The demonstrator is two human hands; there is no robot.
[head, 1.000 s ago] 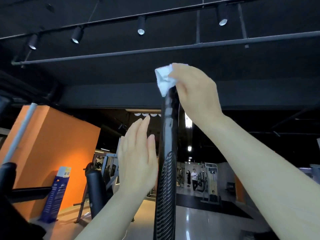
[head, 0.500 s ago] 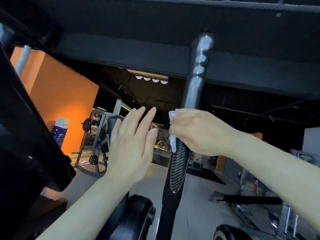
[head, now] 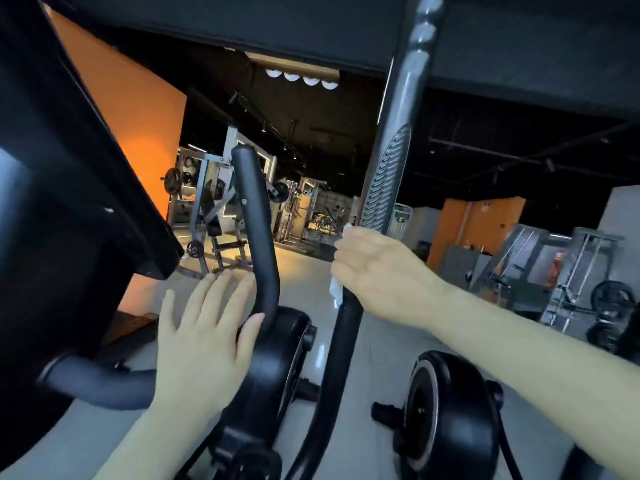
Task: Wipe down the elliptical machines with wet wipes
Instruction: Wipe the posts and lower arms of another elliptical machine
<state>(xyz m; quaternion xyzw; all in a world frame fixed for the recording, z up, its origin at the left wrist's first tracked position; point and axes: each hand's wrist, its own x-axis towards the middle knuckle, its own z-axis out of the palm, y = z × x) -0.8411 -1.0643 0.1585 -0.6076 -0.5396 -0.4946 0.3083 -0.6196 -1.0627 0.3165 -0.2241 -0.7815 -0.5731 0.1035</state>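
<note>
A tall black elliptical handlebar with a ribbed grip rises through the middle of the view. My right hand grips it just below the ribbed grip, with a white wet wipe wrapped between palm and bar; wipe edges stick out above and below the fingers. My left hand hovers flat with straight fingers, holding nothing, just left of a shorter black curved handle; its thumb tip lies at that handle's lower part.
The machine's big black console fills the left side. Black flywheel housings sit low on the grey floor. Weight racks and benches stand far back by an orange wall. More gym frames stand at right.
My right hand slid the wipe down the handlebar from its top end to below the ribbed grip. The view tilted down. My left hand dropped lower and stayed flat.
</note>
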